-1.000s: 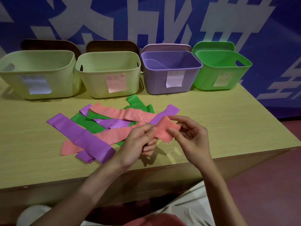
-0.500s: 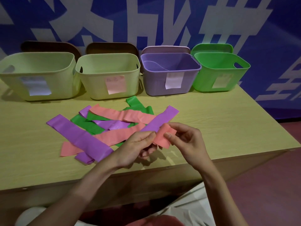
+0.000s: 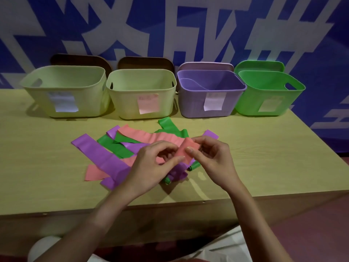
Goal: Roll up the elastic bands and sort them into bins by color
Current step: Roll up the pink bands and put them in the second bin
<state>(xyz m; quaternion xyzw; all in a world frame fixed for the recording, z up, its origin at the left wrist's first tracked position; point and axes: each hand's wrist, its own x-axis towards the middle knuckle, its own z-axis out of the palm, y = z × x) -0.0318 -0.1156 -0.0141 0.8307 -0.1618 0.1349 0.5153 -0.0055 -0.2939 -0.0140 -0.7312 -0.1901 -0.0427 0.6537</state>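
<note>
We see the pink band (image 3: 186, 150) held up between the two hands, just above the pile on the table (image 3: 255, 152): the left hand (image 3: 151, 167) pinches its lower left part with curled fingers, and the right hand (image 3: 213, 159) pinches its right edge between thumb and forefinger, so that the band's end curves over into the start of a roll. The rest of that band runs down under the left hand and comes out flat at the pile's left end. We count four bins along the back of the table: two pale yellow-green bins (image 3: 69, 91), a purple bin (image 3: 209, 93) and a green bin (image 3: 268, 93), each with a paper label on its front whose writing is too faint to read. The loose bands (image 3: 117, 148) overlap in pink, purple and green, and we cannot count them surely, since the hands cover the pile's right half.
</note>
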